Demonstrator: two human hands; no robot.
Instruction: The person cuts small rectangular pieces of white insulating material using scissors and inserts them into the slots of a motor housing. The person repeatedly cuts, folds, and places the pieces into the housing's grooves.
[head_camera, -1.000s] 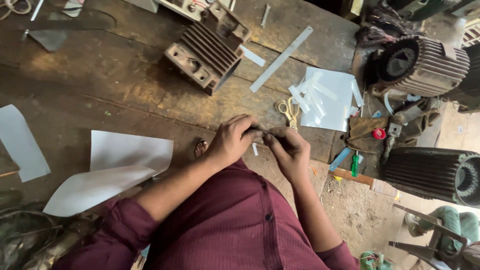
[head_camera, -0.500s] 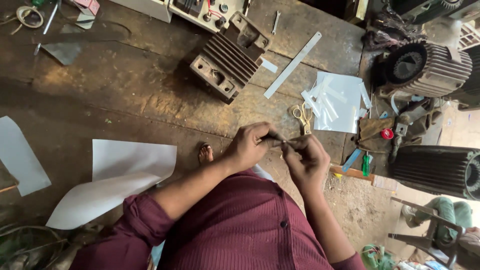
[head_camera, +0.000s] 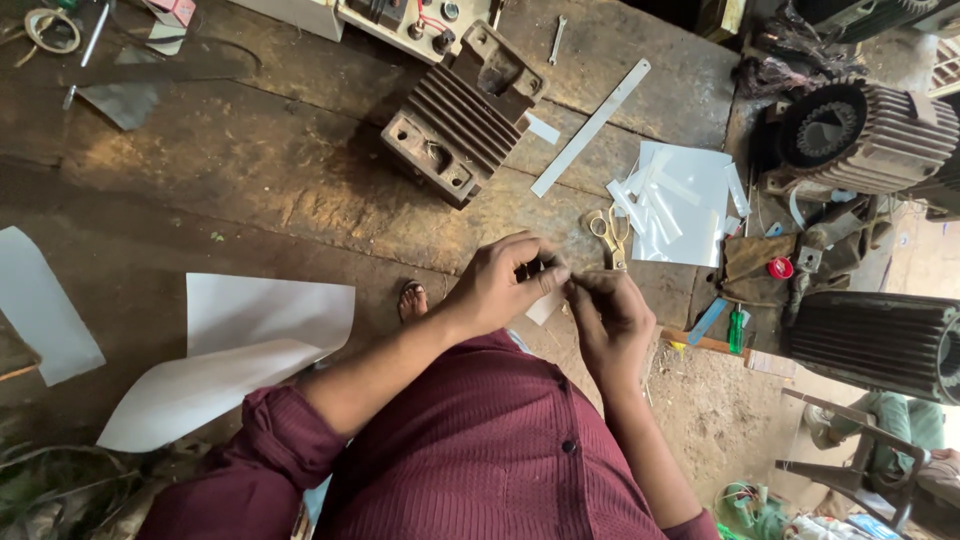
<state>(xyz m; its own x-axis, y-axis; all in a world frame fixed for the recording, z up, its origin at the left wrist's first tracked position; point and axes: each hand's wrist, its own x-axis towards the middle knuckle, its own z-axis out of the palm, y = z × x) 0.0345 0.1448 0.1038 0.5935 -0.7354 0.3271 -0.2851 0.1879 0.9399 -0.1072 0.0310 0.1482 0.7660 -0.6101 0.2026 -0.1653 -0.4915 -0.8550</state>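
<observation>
Far to the left of your grip lies a white sheet (head_camera: 40, 305) on the worn wooden counter (head_camera: 250, 170), and nearer in, a larger curled white sheet (head_camera: 235, 350) spreads just left of your left forearm. Up and left of the grip, a grey scrap (head_camera: 120, 100) and a roll of tape (head_camera: 45, 25) sit well apart from you. Your left hand (head_camera: 495, 285) is closed, its fingers pinching a small white strip (head_camera: 545, 300); part of the strip is hidden behind the thumb, and a small dark thing between the fingertips is too small to tell. A sandalled foot (head_camera: 412, 298) shows just left of that wrist. Straight above the grip stands a finned metal motor housing (head_camera: 460, 125), tilted on the counter, with a long metal ruler (head_camera: 590, 128) lying slantwise to its right. Your right hand (head_camera: 610, 315) meets the left at the strip, fingers curled shut on its end. Just above that hand lie yellow-handled scissors (head_camera: 608, 235), touching a white sheet that carries a heap of cut white strips (head_camera: 680, 205). Further right, a ribbed motor body (head_camera: 865, 135) stands open-ended, its hollow dark inside, and another ribbed motor (head_camera: 880, 340) lies below it. Between them sit a brown cloth (head_camera: 750, 265) with a red cap (head_camera: 780, 268) on it, and a green-handled tool (head_camera: 737, 330) near a blue one (head_camera: 708, 320).
</observation>
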